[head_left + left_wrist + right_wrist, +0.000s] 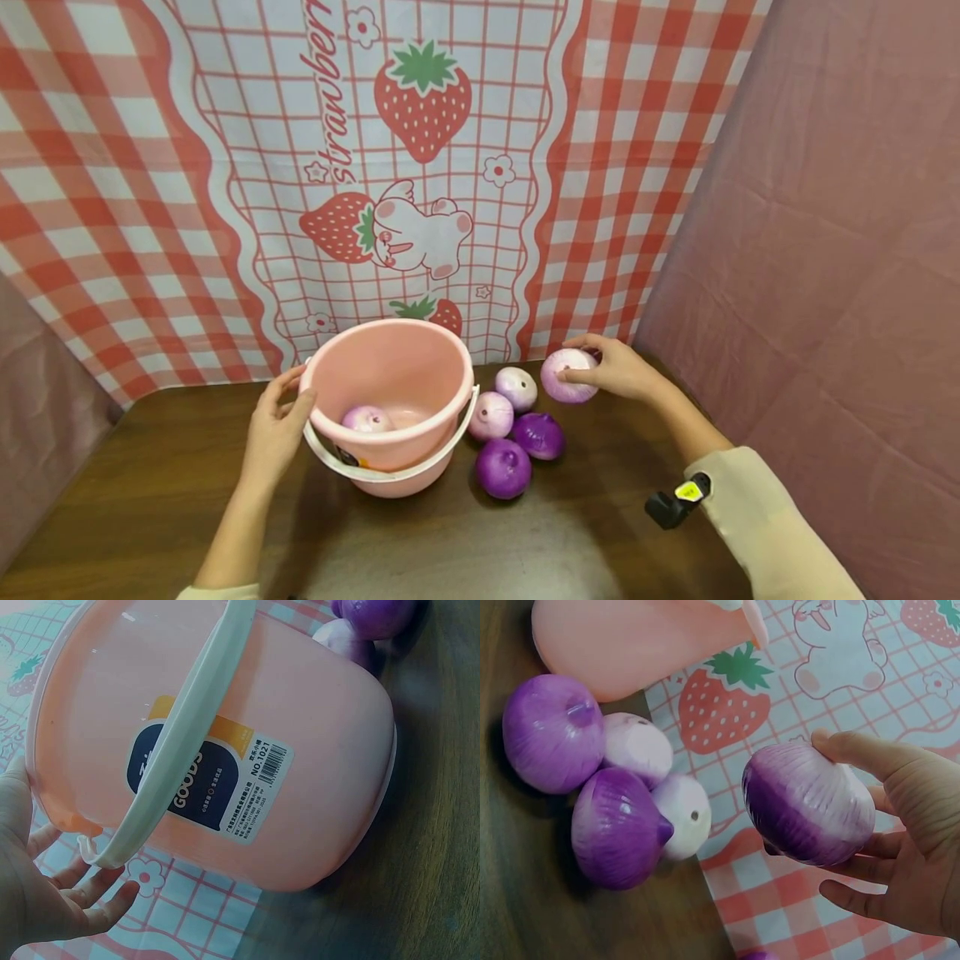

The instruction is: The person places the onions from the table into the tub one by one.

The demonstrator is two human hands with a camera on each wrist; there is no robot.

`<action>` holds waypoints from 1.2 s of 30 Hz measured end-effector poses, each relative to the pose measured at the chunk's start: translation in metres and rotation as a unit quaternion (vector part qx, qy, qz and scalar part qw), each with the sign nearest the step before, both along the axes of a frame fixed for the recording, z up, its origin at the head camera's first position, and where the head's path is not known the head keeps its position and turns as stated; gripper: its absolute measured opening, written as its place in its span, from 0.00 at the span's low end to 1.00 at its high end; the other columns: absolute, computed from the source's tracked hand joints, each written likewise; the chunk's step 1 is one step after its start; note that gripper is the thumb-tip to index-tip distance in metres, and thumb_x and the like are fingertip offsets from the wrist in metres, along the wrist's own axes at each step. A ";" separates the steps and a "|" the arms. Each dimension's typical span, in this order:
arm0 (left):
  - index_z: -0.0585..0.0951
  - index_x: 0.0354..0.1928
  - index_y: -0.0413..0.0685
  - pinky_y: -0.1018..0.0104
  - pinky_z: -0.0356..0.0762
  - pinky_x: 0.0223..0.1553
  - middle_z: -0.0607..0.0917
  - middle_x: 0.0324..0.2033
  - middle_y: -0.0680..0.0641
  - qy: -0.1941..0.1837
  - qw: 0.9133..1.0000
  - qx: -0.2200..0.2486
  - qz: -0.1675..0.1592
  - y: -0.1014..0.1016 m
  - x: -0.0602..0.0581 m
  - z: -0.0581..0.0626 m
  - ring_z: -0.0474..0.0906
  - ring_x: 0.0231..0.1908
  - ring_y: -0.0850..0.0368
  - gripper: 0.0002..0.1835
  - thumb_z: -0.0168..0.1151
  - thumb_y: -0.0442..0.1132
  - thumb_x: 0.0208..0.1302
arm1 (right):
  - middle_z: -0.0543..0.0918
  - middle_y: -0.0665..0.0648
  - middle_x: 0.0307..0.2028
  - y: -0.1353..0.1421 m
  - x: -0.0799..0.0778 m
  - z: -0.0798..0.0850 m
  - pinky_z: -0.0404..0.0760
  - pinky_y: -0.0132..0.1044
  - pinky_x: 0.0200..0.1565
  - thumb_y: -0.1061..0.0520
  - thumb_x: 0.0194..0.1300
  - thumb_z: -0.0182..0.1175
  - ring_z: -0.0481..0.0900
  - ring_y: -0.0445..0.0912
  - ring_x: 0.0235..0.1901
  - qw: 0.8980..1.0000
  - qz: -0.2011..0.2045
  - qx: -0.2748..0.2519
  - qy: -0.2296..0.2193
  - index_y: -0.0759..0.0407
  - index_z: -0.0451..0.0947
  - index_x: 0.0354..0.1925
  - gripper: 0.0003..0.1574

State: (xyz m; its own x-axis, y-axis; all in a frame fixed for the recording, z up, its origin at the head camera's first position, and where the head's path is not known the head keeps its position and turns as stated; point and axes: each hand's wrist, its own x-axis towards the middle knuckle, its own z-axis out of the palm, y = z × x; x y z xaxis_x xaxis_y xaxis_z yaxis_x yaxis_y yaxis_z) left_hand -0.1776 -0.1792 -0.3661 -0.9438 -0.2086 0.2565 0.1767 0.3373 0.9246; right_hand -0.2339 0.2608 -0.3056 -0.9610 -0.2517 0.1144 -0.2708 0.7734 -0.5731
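My left hand (276, 423) holds the left rim of a pink bucket (442, 454), thumb at the rim and fingers by the handle's end. The bucket stands upright, its white handle (180, 735) hanging down the front; one purple-white onion (367, 418) lies inside. My right hand (618, 367) grips another purple-white onion (806, 802) between thumb and fingers, to the right of the bucket. Between them is a cluster: two darker purple onions, one in front (503, 469) and one behind it (540, 436), plus a pale pink onion (491, 416) and a whitish onion (516, 389).
All this stands on a dark wooden table (390, 550). A strawberry-print checked cloth (450, 175) hangs behind, with a plain pink cloth (810, 233) at the right. A purple bit (757, 955) shows at the right wrist view's bottom edge.
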 end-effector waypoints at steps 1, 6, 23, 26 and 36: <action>0.67 0.64 0.44 0.84 0.71 0.35 0.70 0.60 0.36 0.001 1.000 0.000 0.000 0.000 0.000 0.000 0.68 0.34 0.84 0.24 0.51 0.41 0.68 | 0.81 0.60 0.45 -0.001 0.000 0.002 0.75 0.37 0.43 0.42 0.51 0.68 0.77 0.49 0.42 1.000 -0.003 0.000 0.000 0.56 0.75 0.54 0.35; 0.67 0.64 0.44 0.84 0.71 0.35 0.70 0.60 0.36 0.004 1.000 0.000 0.000 0.000 0.000 -0.001 0.68 0.34 0.84 0.24 0.51 0.41 0.68 | 0.81 0.60 0.48 -0.007 -0.002 0.009 0.74 0.38 0.45 0.39 0.50 0.68 0.77 0.50 0.44 1.000 -0.012 0.005 0.005 0.55 0.74 0.56 0.38; 0.67 0.64 0.44 0.84 0.71 0.35 0.70 0.60 0.37 0.002 1.000 -0.003 -0.002 -0.001 -0.001 -0.001 0.68 0.34 0.84 0.24 0.51 0.41 0.68 | 0.82 0.57 0.47 -0.027 -0.009 0.019 0.74 0.37 0.44 0.41 0.50 0.69 0.77 0.49 0.44 0.998 0.006 -0.043 0.040 0.55 0.75 0.55 0.37; 0.67 0.65 0.45 0.84 0.71 0.35 0.70 0.60 0.37 -0.001 1.000 -0.006 -0.001 -0.001 -0.001 -0.001 0.68 0.34 0.84 0.24 0.51 0.42 0.68 | 0.81 0.57 0.47 -0.030 -0.009 0.021 0.75 0.38 0.45 0.39 0.50 0.69 0.77 0.50 0.46 0.998 0.002 -0.047 0.034 0.53 0.74 0.55 0.37; 0.67 0.65 0.44 0.83 0.71 0.35 0.70 0.60 0.37 -0.002 1.000 -0.006 -0.003 -0.001 -0.001 0.000 0.68 0.34 0.84 0.24 0.51 0.42 0.68 | 0.80 0.55 0.50 -0.041 -0.009 0.027 0.74 0.39 0.47 0.37 0.50 0.67 0.76 0.48 0.48 0.998 -0.001 -0.057 0.037 0.51 0.73 0.57 0.39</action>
State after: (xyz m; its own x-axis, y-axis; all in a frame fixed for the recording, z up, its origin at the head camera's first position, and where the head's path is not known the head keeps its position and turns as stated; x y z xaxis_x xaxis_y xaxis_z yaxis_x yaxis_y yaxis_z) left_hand -0.1786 -0.1801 -0.3664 -0.9462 -0.1999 0.2545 0.1745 0.3470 0.9215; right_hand -0.2432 0.2196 -0.2787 -0.9495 -0.2308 0.2124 -0.3137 0.7051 -0.6360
